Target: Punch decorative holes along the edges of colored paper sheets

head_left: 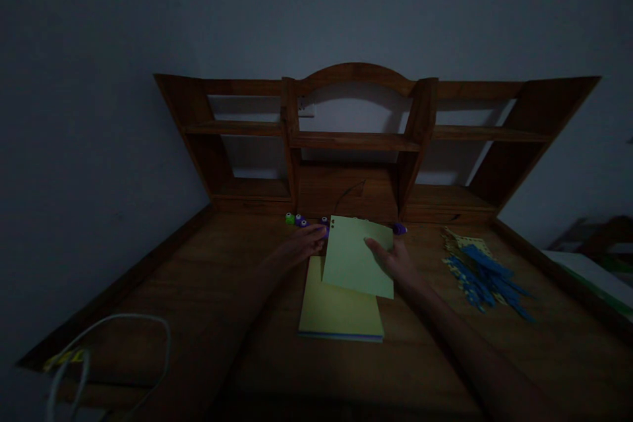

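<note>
My right hand [393, 260] grips a pale green sheet of paper [356, 260] at its right side, thumb on top and fingers underneath. Small punched shapes show near the sheet's upper left corner. My left hand [304, 244] is closed at the sheet's left edge on a small purple craft punch [326, 232], partly hidden by fingers and paper. Below the raised sheet lies a stack of coloured paper [341, 313], yellow on top with bluish edges beneath.
Several small green and purple punches [298, 219] stand along the desk's back, with another purple one [400, 229] right of the sheet. Blue and yellow cut paper pieces [487, 270] lie at right. A wooden shelf [356, 140] rises behind; a white cable [133, 316] loops at left.
</note>
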`<control>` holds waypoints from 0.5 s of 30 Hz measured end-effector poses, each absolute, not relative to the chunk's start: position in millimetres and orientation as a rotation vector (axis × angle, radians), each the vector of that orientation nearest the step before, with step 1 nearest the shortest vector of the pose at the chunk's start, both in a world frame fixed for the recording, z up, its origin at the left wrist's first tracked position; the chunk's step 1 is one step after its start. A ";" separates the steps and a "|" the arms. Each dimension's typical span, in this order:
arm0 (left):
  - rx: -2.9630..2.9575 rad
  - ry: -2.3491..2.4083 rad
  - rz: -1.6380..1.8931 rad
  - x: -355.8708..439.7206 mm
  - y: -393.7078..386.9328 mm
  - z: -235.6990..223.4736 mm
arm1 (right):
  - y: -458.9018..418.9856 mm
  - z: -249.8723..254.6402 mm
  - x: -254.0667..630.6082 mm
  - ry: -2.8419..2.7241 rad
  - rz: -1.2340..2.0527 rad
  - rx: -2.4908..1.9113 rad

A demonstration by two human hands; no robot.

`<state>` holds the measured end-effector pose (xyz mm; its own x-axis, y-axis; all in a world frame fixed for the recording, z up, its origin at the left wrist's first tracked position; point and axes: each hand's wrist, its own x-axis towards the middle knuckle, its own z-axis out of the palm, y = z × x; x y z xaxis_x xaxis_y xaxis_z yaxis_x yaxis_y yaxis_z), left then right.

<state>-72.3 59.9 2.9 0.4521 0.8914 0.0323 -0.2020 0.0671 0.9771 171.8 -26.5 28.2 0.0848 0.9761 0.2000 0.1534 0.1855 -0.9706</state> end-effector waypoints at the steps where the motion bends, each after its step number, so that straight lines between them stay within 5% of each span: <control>1: 1.210 0.709 0.930 -72.4 60.1 2.7 | -26.5 28.1 172.1 -1.324 0.926 -1.219; 15: 1.093 0.773 0.922 -73.7 55.4 8.4 | -22.2 21.5 175.1 -1.316 0.951 -1.211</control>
<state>-73.7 55.4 8.4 0.4221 0.9037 -0.0723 -0.2295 0.1837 0.9558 175.1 -22.2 21.5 0.0755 0.9808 0.1796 0.1370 0.1682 -0.9762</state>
